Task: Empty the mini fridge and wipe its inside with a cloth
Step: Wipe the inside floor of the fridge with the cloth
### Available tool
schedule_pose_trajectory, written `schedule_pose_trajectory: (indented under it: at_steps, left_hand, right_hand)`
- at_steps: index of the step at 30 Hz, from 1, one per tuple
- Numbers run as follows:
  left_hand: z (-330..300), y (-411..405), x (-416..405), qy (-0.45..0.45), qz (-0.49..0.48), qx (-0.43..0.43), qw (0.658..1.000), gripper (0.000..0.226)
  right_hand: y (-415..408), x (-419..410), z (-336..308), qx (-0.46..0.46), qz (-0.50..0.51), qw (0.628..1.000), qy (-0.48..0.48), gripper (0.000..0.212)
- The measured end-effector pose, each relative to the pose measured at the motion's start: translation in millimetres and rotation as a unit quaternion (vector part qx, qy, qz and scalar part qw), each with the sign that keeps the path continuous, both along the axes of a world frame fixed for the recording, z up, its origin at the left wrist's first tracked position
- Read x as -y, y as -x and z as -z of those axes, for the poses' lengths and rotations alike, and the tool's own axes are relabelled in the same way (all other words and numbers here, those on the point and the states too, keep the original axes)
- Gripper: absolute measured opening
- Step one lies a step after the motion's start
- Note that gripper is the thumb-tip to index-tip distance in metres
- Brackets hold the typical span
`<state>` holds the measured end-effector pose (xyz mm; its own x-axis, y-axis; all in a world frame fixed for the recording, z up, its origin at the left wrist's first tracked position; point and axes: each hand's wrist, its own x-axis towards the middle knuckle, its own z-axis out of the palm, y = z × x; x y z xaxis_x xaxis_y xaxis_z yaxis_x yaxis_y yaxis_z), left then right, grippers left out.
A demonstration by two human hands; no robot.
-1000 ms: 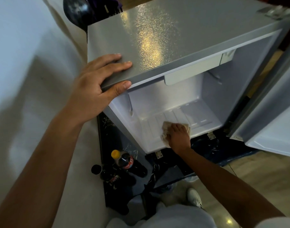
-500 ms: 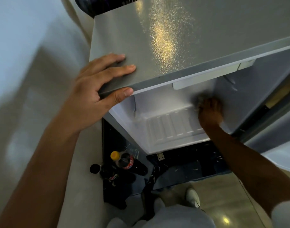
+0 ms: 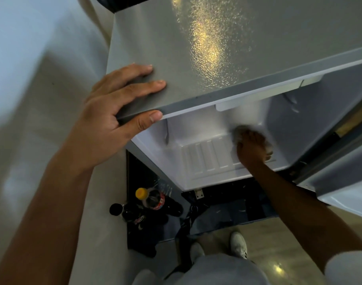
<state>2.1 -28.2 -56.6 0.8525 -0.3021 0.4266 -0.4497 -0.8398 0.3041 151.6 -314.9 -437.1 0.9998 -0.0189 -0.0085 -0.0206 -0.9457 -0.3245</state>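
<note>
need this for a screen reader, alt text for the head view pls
A right hand presses a cloth on the empty mini fridge floor, while the left hand grips its top corner. Bottles stand below.

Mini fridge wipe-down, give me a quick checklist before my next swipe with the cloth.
1. Mini fridge emptied, as far as visible: ok.
2. Door swung open: ok.
3. Left hand steadies the top's front corner: ok.
4. Right hand presses the cloth at the floor's back right: ok.
5. Bottles on the floor, outside the fridge: ok.
6. Cloth clean enough: cannot tell, blurred.
</note>
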Motion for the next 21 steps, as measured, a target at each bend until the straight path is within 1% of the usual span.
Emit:
schedule_pose_trajectory:
  at_steps: [2,4,6,8,10,12,13,15,17,19,21]
  left_hand:
    - [0.3,0.0,-0.8,-0.003,-0.001,0.005,1.0,0.049]
    - [0.1,0.4,-1.3,0.002,-0.001,0.003,1.0,0.049]
    - [-0.2,0.5,-1.7,0.003,0.0,0.0,1.0,0.049]
    - [-0.2,0.2,-2.0,0.002,0.002,0.003,1.0,0.048]
    - [0.4,-0.1,-1.8,0.002,0.002,0.007,1.0,0.048]
    - [1.0,-0.2,-1.5,0.002,-0.002,0.009,1.0,0.047]
    - [1.1,-0.3,-1.1,0.002,-0.004,0.008,1.0,0.047]
    - [1.4,-0.6,-0.8,-0.001,-0.004,0.008,1.0,0.047]
    - [0.9,-0.3,-1.2,-0.006,-0.002,0.007,1.0,0.048]
    - [-0.1,0.1,-1.4,-0.008,0.0,0.004,1.0,0.049]
    - [-0.1,0.7,-1.0,-0.01,-0.001,0.007,1.0,0.049]
  right_hand:
    - [17.3,-5.0,0.2,0.022,-0.041,0.999,-0.005,0.061]
    - [34.4,-7.8,-10.2,0.043,-0.054,0.997,-0.027,0.055]
    - [41.7,-5.4,-27.8,0.052,-0.036,0.997,-0.048,0.043]
    - [38.6,2.3,-39.7,0.081,0.004,0.994,-0.073,0.033]
    - [31.4,10.9,-47.8,0.11,0.032,0.989,-0.09,0.035]
    - [25.4,15.3,-49.9,0.118,0.043,0.988,-0.088,0.037]
    - [24.6,15.3,-51.0,0.111,0.046,0.989,-0.084,0.038]
    - [21.4,13.9,-41.6,0.068,0.047,0.995,-0.064,0.04]
    - [21.3,10.0,-28.2,0.01,0.027,0.999,-0.018,0.042]
    - [22.4,7.4,-17.3,-0.015,0.002,1.0,0.016,0.043]
    - [25.2,4.3,-23.1,-0.02,-0.005,1.0,0.001,0.042]
